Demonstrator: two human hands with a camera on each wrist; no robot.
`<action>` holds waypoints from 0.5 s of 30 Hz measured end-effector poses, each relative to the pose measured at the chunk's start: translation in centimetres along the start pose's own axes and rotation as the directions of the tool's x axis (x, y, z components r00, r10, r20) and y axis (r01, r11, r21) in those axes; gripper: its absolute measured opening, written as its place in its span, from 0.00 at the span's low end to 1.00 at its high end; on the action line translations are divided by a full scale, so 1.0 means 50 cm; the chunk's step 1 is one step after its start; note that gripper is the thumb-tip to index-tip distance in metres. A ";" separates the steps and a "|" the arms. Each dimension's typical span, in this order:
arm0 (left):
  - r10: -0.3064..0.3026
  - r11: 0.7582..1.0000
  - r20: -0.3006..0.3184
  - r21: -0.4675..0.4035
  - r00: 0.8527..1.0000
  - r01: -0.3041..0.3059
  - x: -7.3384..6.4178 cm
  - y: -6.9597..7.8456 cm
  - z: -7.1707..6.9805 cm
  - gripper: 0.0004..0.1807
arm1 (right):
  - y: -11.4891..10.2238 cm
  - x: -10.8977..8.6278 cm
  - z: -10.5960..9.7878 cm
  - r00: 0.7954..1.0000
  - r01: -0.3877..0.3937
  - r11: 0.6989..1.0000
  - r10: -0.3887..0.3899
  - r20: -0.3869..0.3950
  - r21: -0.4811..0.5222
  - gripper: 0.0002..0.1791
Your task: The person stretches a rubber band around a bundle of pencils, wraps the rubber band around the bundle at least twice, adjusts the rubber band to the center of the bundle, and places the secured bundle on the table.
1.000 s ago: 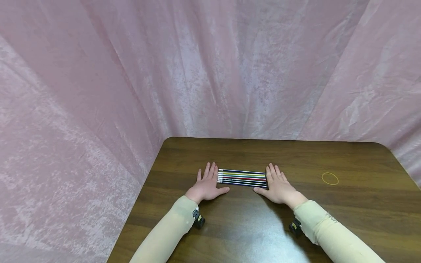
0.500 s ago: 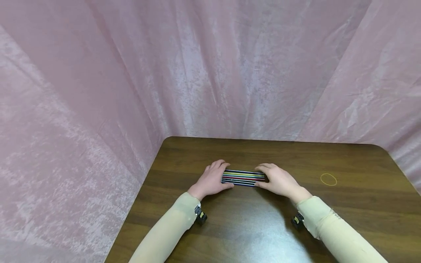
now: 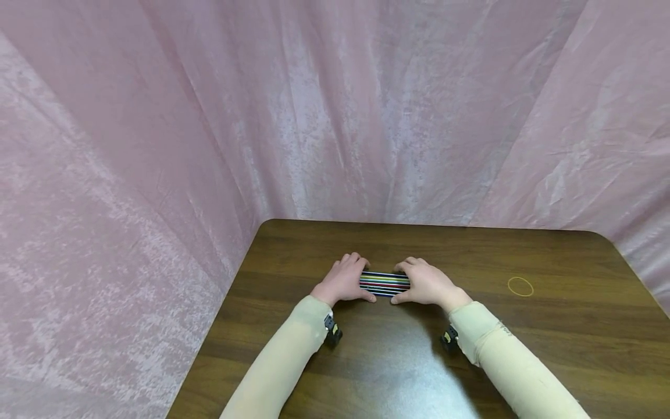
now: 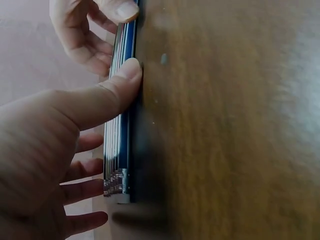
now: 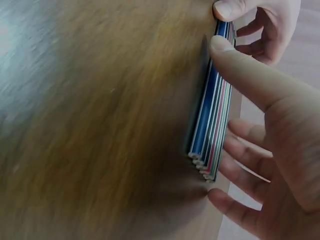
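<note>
Several pencils [image 3: 384, 284] in different colours lie side by side in a flat row between the two hands. My left hand [image 3: 342, 281] grips the row near its left end, thumb along the near side and fingers at the far side. My right hand [image 3: 426, 284] holds the other end the same way. In the left wrist view, silver ferrules [image 4: 116, 182] and erasers show at the left end. The right wrist view shows blunt, unsharpened tips [image 5: 201, 167]. In the head view the hands hide both ends. Whether the row touches the table is hard to tell.
A thin yellow rubber band [image 3: 520, 278] lies on the brown wooden table [image 3: 398, 361], to the right of the hands. Pink curtains [image 3: 335, 116] hang behind the table and along its left side.
Both hands lay flat with straight fingers at the row's ends. They have since curled round the pencils from both sides and slid inward, closer together.
</note>
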State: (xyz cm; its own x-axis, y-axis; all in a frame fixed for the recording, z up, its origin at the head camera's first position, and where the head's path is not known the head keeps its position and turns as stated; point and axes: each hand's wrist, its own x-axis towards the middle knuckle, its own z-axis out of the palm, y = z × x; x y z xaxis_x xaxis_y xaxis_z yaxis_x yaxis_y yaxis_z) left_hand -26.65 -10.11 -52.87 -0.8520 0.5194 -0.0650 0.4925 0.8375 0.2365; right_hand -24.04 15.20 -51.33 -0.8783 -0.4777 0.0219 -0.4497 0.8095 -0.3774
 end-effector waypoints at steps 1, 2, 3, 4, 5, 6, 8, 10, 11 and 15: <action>-0.002 1.000 0.003 0.001 1.000 0.002 0.003 0.001 -0.001 0.48 | -0.001 0.002 0.001 1.000 -0.004 1.000 0.004 0.002 -0.008 0.44; -0.005 1.000 0.005 0.004 1.000 0.005 0.006 0.002 -0.002 0.47 | -0.003 0.004 0.002 1.000 -0.007 1.000 0.007 0.002 -0.018 0.44; -0.009 1.000 0.009 0.006 1.000 0.009 0.008 0.003 -0.003 0.46 | -0.004 0.006 0.003 1.000 -0.005 1.000 0.005 0.000 -0.029 0.44; -0.012 1.000 0.013 0.014 1.000 0.012 0.010 0.004 -0.003 0.46 | -0.005 0.009 0.004 1.000 -0.011 0.999 0.011 0.002 -0.036 0.44; -0.016 1.000 0.016 0.021 1.000 0.016 0.012 0.005 -0.004 0.46 | -0.007 0.011 0.006 1.000 -0.017 0.999 0.017 0.003 -0.042 0.44; -0.020 0.999 0.019 0.027 1.000 0.020 0.014 0.006 -0.004 0.45 | -0.008 0.014 0.008 1.000 -0.022 0.999 0.023 0.007 -0.047 0.44; -0.029 0.999 0.024 0.042 0.999 0.028 0.015 0.010 -0.006 0.45 | -0.011 0.017 0.010 0.999 -0.033 0.998 0.034 0.011 -0.052 0.43; -0.036 0.998 0.032 0.057 0.999 0.034 0.014 0.015 -0.007 0.44 | -0.014 0.020 0.012 0.999 -0.050 0.997 0.051 0.018 -0.055 0.43; -0.039 0.997 0.035 0.061 0.999 0.036 0.014 0.018 -0.007 0.44 | -0.016 0.021 0.013 0.998 -0.056 0.997 0.057 0.019 -0.055 0.43; -0.042 0.997 0.045 0.073 0.998 0.038 0.009 0.031 -0.012 0.42 | -0.019 0.021 0.012 0.996 -0.080 0.995 0.081 0.020 -0.056 0.43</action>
State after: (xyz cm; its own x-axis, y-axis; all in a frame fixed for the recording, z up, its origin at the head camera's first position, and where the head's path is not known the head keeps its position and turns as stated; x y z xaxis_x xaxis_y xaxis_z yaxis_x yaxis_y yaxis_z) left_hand -26.37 -8.68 -51.97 -0.8631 0.4910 -0.1179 0.4710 0.8670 0.1627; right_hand -24.41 13.74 -51.49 -0.9085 -0.4170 -0.0278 -0.3862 0.8630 -0.3257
